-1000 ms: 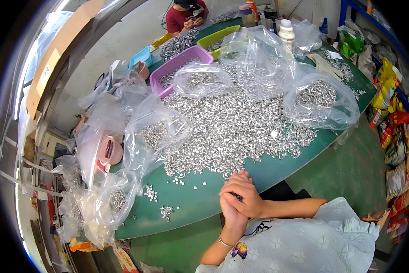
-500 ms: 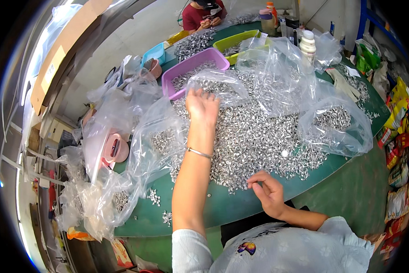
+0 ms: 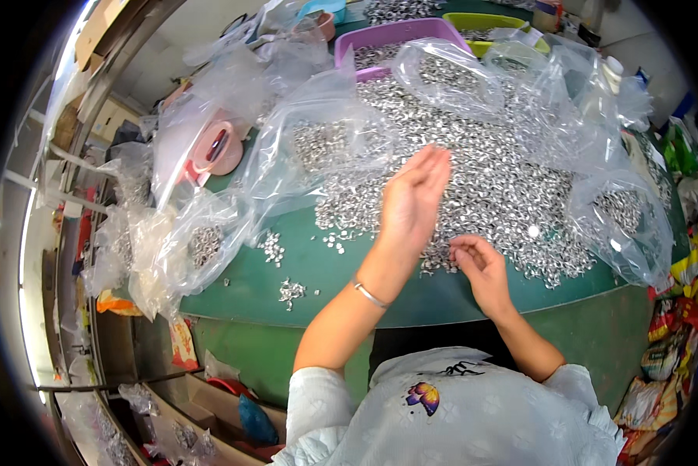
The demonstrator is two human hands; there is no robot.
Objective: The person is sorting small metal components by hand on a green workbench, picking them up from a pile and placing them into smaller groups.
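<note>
"Any way through?"
"From here, the near strip of table (image 3: 442,301) lies bare between the forearms (image 3: 337,326)"
"And leftward?"
"Small metal clusters (image 3: 291,292) first, then clear bags (image 3: 205,245); the big heap (image 3: 504,186) blocks straight ahead"

The left hand (image 3: 416,200) and right hand (image 3: 482,268), clasped at first, are now apart. The left one is back from near the purple tub (image 3: 407,31), maybe just above the shiny bits (image 3: 493,175).
</note>
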